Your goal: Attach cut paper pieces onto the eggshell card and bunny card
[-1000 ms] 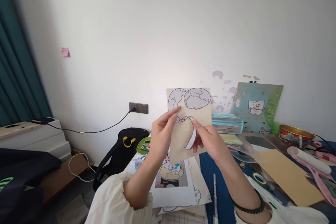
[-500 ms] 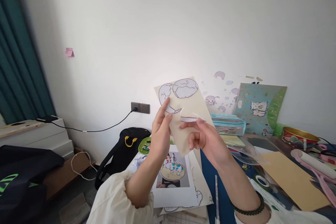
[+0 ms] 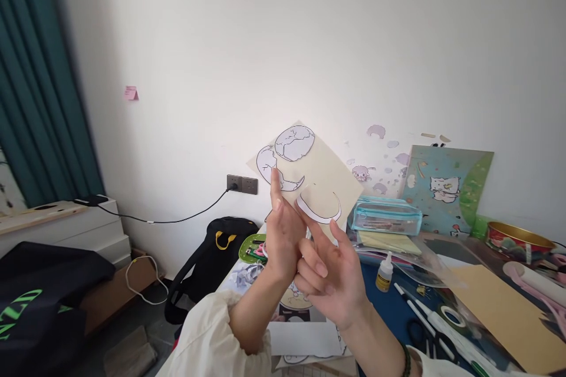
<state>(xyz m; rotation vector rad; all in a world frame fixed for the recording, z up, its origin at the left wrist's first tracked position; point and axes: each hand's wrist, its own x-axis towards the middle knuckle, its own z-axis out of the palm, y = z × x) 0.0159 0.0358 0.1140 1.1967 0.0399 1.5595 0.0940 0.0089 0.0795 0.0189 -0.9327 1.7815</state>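
My left hand grips a cream backing sheet raised before the wall, its index finger lying along the front. Two sticker-like eggshell drawings show on the sheet: a cracked oval at the top and a curved broken shell partly under that finger. My right hand is at the sheet's lower part, index finger and thumb at the edge of a thin white crescent sticker with its other fingers curled. Whether the crescent lies on the sheet or just in front of it is hard to tell.
Below my hands lies a printed picture. To the right are a small glue-like bottle, scissors, a tape roll, a clear blue-edged pencil case and tan card. A black bag stands left.
The sheet has turned, and the crescent, seen nearly edge-on before, now faces me. My right hand has moved lower and closer to my left. The bottle and scissors have come into view.
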